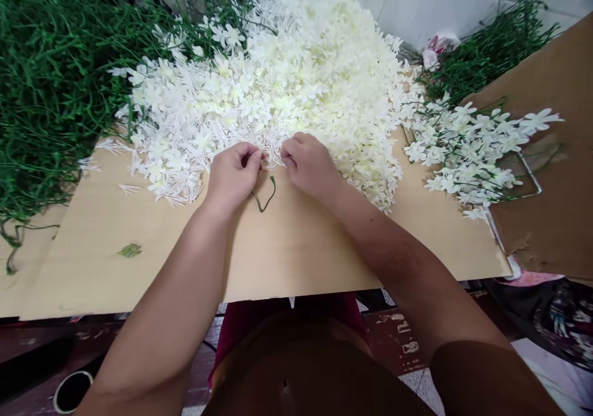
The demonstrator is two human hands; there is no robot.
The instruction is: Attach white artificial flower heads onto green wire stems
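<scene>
My left hand [235, 172] is closed in a pinch on a thin green plastic stem [265, 206]. The stem comes out below my fingers, bends in a V and rises to a thicker tip. Beside it, at the front edge of the heap of white artificial flowers [296, 76], my right hand [309, 163] has its fingers curled together. What those fingers hold, if anything, is hidden. White stalk ends of the flowers lie just behind both hands.
Green plastic stems [50, 83] are piled at the left, with another bundle [486, 52] at the back right. White flowers on green stems [472, 144] rest near a cardboard flap [551, 157] at the right. A small green scrap [130, 250] lies on the cardboard tabletop [296, 249].
</scene>
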